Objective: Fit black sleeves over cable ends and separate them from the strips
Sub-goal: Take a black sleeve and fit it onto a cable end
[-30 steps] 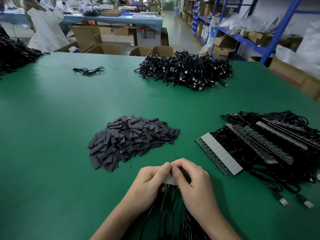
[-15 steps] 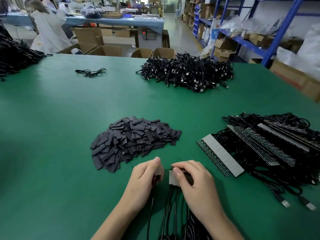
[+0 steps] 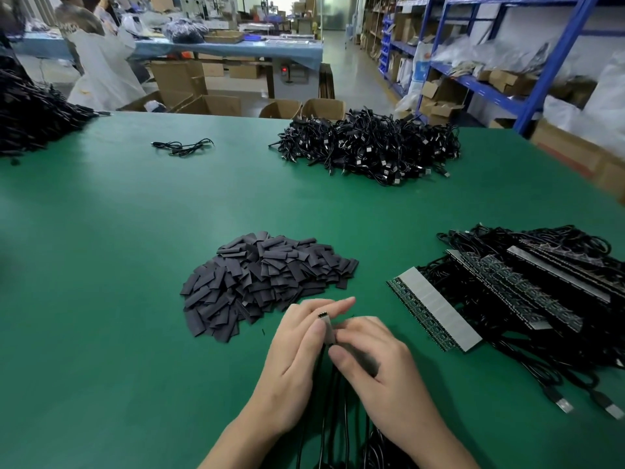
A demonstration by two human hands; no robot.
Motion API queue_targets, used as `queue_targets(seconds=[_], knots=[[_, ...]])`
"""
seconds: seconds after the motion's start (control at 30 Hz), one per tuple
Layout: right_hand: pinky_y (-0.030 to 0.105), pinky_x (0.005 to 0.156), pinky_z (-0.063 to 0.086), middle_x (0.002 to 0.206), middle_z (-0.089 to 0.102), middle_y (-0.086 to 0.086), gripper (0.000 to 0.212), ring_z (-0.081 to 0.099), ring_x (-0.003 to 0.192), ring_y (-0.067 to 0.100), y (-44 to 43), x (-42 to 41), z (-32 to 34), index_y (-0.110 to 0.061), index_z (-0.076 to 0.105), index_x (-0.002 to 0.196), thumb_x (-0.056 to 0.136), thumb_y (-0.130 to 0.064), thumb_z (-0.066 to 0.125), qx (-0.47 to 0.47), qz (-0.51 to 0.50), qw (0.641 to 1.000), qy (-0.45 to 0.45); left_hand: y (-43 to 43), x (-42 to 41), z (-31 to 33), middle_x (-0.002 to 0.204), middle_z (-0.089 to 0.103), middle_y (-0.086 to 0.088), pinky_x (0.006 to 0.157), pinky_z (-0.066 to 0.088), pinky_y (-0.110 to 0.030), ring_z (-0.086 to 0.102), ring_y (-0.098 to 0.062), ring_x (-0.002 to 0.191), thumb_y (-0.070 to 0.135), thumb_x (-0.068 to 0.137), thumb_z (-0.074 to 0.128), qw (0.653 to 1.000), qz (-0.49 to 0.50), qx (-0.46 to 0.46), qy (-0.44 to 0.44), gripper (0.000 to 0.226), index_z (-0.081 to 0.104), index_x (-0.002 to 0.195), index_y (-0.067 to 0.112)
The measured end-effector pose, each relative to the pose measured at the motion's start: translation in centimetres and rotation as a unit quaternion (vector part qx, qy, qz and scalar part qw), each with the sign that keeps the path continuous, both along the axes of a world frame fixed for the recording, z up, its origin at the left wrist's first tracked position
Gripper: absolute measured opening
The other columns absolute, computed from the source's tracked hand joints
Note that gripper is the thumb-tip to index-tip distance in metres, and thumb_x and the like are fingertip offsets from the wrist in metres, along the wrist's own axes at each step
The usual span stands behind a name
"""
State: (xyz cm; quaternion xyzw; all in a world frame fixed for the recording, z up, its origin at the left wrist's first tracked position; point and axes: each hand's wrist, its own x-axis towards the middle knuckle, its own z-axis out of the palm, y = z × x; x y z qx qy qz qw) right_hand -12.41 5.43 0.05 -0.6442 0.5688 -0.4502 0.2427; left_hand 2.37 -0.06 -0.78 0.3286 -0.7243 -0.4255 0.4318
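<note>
Green bench [image 3: 135, 299] in a big stockroom-type workshop. Closest to the camera, a bunch of black cables [image 3: 333, 421] runs up from the bottom edge into both hands. The left hand [image 3: 294, 363] has thumb and fingers [image 3: 338, 304] pinching a cable end [image 3: 327, 330], a small grey piece with a dark tip poking up. The right hand [image 3: 382, 367] is curled tight on a grey bit [image 3: 358, 355] just beside it. It's too blurred to be sure, but my guess is it's what's left of a strip. No sleeve on that end that I can see.

So I'd call this the break-it-off-then-sleeve-it part. To do it well:
- Keep the pinch firm on the grey body, not the tip.
- Bend it clean away from the right hand's piece instead of yanking the wire.
- Keep the other cables pinned under the right palm so they don't tangle.

After that it's a short reach, since the sleeves [image 3: 267, 279] sit in a pile just past the left fingertips. Slide one on square; these flat ones probably need a squeeze to open.

Right of the pile, more strips [image 3: 436, 309] lie on their own cables. Further back there's a far heap [image 3: 368, 147] of cables and one loose cable [image 3: 182, 147]. Behind the bench: boxes [image 3: 216, 104], blue shelves [image 3: 500, 86] and a person [image 3: 101, 69] in white
</note>
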Motion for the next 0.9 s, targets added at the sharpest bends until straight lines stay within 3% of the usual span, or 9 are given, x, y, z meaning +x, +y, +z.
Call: queue_targets(seconds=[0.1, 0.23, 0.3, 0.4, 0.47, 0.53, 0.67, 0.77, 0.9], knots=[[0.025, 0.084, 0.05, 0.098, 0.071, -0.015, 0.015, 0.066, 0.103, 0.017, 0.1, 0.3, 0.1, -0.036, 0.074, 0.096, 0.094, -0.042, 0.061, 0.024, 0.001, 0.998, -0.059, 0.2, -0.1, -0.2, 0.138, 0.055, 0.011, 0.112, 0.034, -0.027, 0.045, -0.025, 0.138, 0.04, 0.108, 0.027, 0.999, -0.033, 0.005, -0.01, 0.045, 0.06, 0.139, 0.044], [0.025, 0.081, 0.055, 0.091, 0.076, 0.003, 0.022, 0.073, 0.089, 0.017, 0.4, 0.2, 0.8, -0.026, 0.077, 0.094, 0.091, -0.043, 0.064, 0.07, 0.016, 0.975, -0.211, -0.1, 0.0, -0.2, 0.134, 0.057, 0.009, 0.106, 0.043, -0.035, 0.05, -0.024, 0.134, 0.047, 0.106, 0.026, 1.0, -0.011, 0.007, -0.006, 0.049, 0.067, 0.132, 0.038], [0.029, 0.077, 0.058, 0.086, 0.076, 0.012, 0.021, 0.074, 0.082, 0.025, 0.6, 0.0, 1.6, -0.02, 0.076, 0.089, 0.092, -0.038, 0.066, 0.083, 0.024, 0.945, -0.316, -0.6, 0.2, 0.1, 0.119, 0.062, 0.008, 0.098, 0.045, -0.027, 0.058, -0.02, 0.123, 0.047, 0.104, 0.033, 0.999, 0.05, -0.005, 0.009, 0.047, 0.077, 0.103, 0.032], [0.032, 0.058, 0.056, 0.073, 0.067, 0.017, 0.019, 0.066, 0.06, 0.027, 1.0, -0.2, 3.2, -0.015, 0.073, 0.082, 0.093, -0.029, 0.068, 0.105, 0.039, 0.865, -0.488, -1.7, 0.7, 0.5, 0.094, 0.064, 0.009, 0.082, 0.042, -0.019, 0.064, -0.014, 0.101, 0.042, 0.102, 0.051, 0.987, 0.159, -0.006, 0.017, 0.047, 0.063, 0.06, 0.027], [0.03, 0.049, 0.052, 0.065, 0.06, 0.012, 0.021, 0.059, 0.051, 0.022, 1.1, -0.5, 4.5, -0.015, 0.072, 0.079, 0.09, -0.03, 0.063, 0.109, 0.036, 0.822, -0.558, -2.8, 1.2, 0.6, 0.094, 0.063, 0.013, 0.077, 0.042, -0.014, 0.063, -0.01, 0.097, 0.03, 0.102, 0.063, 0.979, 0.2, -0.017, -0.021, 0.037, 0.066, 0.065, 0.029], [0.025, 0.044, 0.049, 0.058, 0.055, 0.005, 0.025, 0.053, 0.045, 0.015, 1.1, -1.1, 6.1, -0.016, 0.071, 0.078, 0.09, -0.032, 0.056, 0.092, 0.04, 0.802, -0.589, -4.2, 1.8, 0.7, 0.103, 0.059, 0.017, 0.078, 0.045, -0.014, 0.061, -0.006, 0.095, 0.022, 0.097, 0.069, 0.976, 0.204, -0.019, -0.078, 0.013, 0.07, 0.089, 0.031], [0.019, 0.041, 0.039, 0.052, 0.045, -0.005, 0.027, 0.039, 0.04, 0.008, 1.1, -2.9, 9.5, -0.017, 0.066, 0.081, 0.098, -0.033, 0.052, 0.009, 0.056, 0.849, -0.525, -6.9, 1.8, 0.6, 0.125, 0.058, 0.012, 0.098, 0.051, -0.036, 0.057, -0.011, 0.113, 0.025, 0.095, 0.071, 0.949, 0.212, -0.046, -0.23, 0.036, 0.063, 0.131, 0.026], [0.018, 0.042, 0.03, 0.051, 0.036, -0.008, 0.024, 0.026, 0.042, 0.009, 1.4, -3.8, 11.2, -0.018, 0.064, 0.082, 0.096, -0.037, 0.06, -0.042, 0.029, 0.92, -0.388, -8.6, 1.0, 0.7, 0.137, 0.06, 0.007, 0.102, 0.045, -0.037, 0.051, -0.02, 0.124, 0.032, 0.096, 0.07, 0.919, 0.216, -0.097, -0.314, 0.045, 0.06, 0.14, 0.025], [0.03, 0.044, 0.022, 0.053, 0.037, -0.008, 0.032, 0.028, 0.047, 0.01, 1.8, -3.2, 11.0, -0.026, 0.069, 0.088, 0.091, -0.055, 0.055, -0.031, -0.045, 0.99, -0.131, -10.3, 0.2, 0.6, 0.141, 0.06, 0.009, 0.099, 0.042, -0.039, 0.05, -0.021, 0.126, 0.041, 0.095, 0.068, 0.887, 0.217, -0.121, -0.388, 0.047, 0.058, 0.14, 0.03]])
